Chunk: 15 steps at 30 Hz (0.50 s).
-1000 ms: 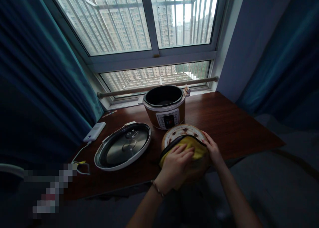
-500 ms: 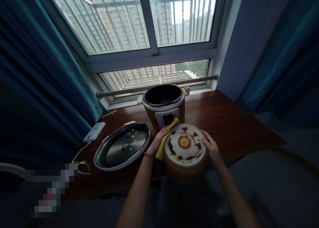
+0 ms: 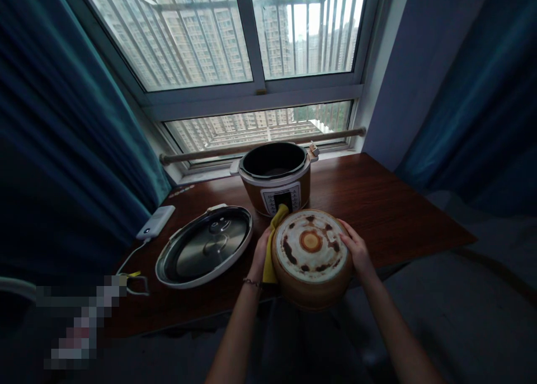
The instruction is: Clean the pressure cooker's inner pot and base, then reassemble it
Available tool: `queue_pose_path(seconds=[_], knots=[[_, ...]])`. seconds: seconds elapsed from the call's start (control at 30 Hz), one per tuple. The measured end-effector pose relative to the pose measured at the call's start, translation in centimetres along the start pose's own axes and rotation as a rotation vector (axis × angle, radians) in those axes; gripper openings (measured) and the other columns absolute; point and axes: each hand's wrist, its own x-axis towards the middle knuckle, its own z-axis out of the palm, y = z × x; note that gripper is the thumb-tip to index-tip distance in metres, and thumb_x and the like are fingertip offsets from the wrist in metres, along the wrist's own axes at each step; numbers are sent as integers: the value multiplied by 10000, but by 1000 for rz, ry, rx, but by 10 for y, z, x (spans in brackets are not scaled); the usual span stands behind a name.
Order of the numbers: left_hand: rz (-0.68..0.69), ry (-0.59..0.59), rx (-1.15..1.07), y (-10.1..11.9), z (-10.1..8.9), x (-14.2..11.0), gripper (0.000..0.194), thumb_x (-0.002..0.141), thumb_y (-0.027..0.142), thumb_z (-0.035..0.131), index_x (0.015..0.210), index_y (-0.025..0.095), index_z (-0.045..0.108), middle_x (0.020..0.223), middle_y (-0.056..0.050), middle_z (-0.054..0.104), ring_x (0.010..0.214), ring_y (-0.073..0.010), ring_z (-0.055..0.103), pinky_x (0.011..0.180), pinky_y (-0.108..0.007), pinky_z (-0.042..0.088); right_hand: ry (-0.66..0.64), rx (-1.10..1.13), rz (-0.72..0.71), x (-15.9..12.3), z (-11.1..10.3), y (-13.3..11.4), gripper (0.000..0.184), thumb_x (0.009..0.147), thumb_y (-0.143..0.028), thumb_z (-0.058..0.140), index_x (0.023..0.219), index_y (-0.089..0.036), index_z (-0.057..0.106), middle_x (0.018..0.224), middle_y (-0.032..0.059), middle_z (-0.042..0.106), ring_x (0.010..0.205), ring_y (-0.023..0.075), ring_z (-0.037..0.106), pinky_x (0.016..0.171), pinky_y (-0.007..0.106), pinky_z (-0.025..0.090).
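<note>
A golden-brown inner pot (image 3: 312, 289) is held above the table's front edge, its pale base with dark brown stains turned up toward me. My left hand (image 3: 260, 255) is closed on a yellow cloth (image 3: 271, 266), pressed against the pot's left side. On the opposite side my right hand (image 3: 356, 247) grips the pot by its edge, thumb resting on the base. Just beyond stands an electric pressure cooker (image 3: 274, 188) with a dark open cavity and a front control panel. Its round lid (image 3: 212, 244) lies underside up to the left.
The wooden table (image 3: 419, 221) runs along a barred window (image 3: 293, 37). At its left are a white power bank (image 3: 156, 221) with a cable and a blurred patch (image 3: 84, 322). Blue curtains (image 3: 84, 93) hang on both sides.
My left hand has slid down and back along the pot's left side, taking the cloth with it. The pot and my right hand have barely moved.
</note>
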Motion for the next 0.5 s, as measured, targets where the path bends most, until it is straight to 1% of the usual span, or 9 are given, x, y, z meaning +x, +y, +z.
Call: queue_pose_path(seconds=[0.07, 0.13, 0.2, 0.23, 0.3, 0.37, 0.43, 0.5], knots=[[75, -29, 48, 12, 5, -9, 413, 790, 382, 510, 1135, 165, 581, 1227, -57, 579, 1189, -233, 480, 1074, -404, 292, 2, -10, -3, 0, 0, 0, 563, 722, -438, 607, 1217, -177, 542, 1245, 90, 565, 1167, 284, 487, 1018, 418, 342], [165, -66, 136, 24, 11, -23, 390, 813, 350, 495, 1143, 164, 591, 1280, -48, 539, 1268, -232, 385, 1110, -388, 211, 2, -12, 1, -1, 0, 0, 572, 725, -442, 605, 1228, -180, 534, 1253, 90, 560, 1170, 286, 484, 1017, 424, 342], [311, -93, 337, 31, 19, -39, 349, 854, 320, 437, 1126, 183, 606, 1275, -31, 543, 1308, -222, 317, 1118, -393, 173, 4, -5, 6, -1, 0, 0, 574, 725, -436, 606, 1233, -178, 528, 1255, 90, 557, 1174, 287, 480, 1017, 426, 339], [393, -99, 475, 32, 23, -49, 335, 872, 300, 401, 1108, 196, 615, 1249, -24, 564, 1305, -215, 319, 1114, -403, 170, 3, -2, 8, -2, 0, -1, 569, 728, -432, 605, 1231, -178, 528, 1255, 90, 557, 1176, 287, 478, 1019, 424, 336], [537, -103, 763, 30, 32, -70, 336, 891, 250, 346, 1080, 224, 621, 1191, -10, 605, 1265, -204, 374, 1094, -420, 189, 4, 1, 10, -2, 1, -2, 554, 730, -423, 606, 1220, -174, 535, 1250, 91, 559, 1176, 285, 477, 1021, 419, 334], [633, -116, 979, 24, 43, -92, 335, 881, 199, 346, 1081, 240, 612, 1167, 2, 623, 1216, -192, 429, 1070, -412, 211, 13, 5, 15, -3, 2, -3, 546, 726, -421, 611, 1208, -172, 542, 1248, 93, 560, 1166, 283, 485, 1016, 413, 340], [736, -142, 1110, 15, 56, -111, 354, 860, 170, 360, 1124, 236, 586, 1181, 3, 618, 1207, -187, 440, 1046, -393, 231, 18, 22, 21, -3, 2, -2, 549, 719, -421, 622, 1202, -173, 542, 1241, 93, 565, 1152, 281, 497, 1007, 408, 354], [843, -133, 1154, 8, 69, -127, 374, 844, 165, 375, 1161, 219, 566, 1189, -5, 616, 1220, -188, 430, 1039, -375, 227, 12, 41, 28, -2, 2, 0, 558, 714, -426, 628, 1206, -179, 537, 1231, 88, 573, 1139, 278, 510, 993, 406, 372]])
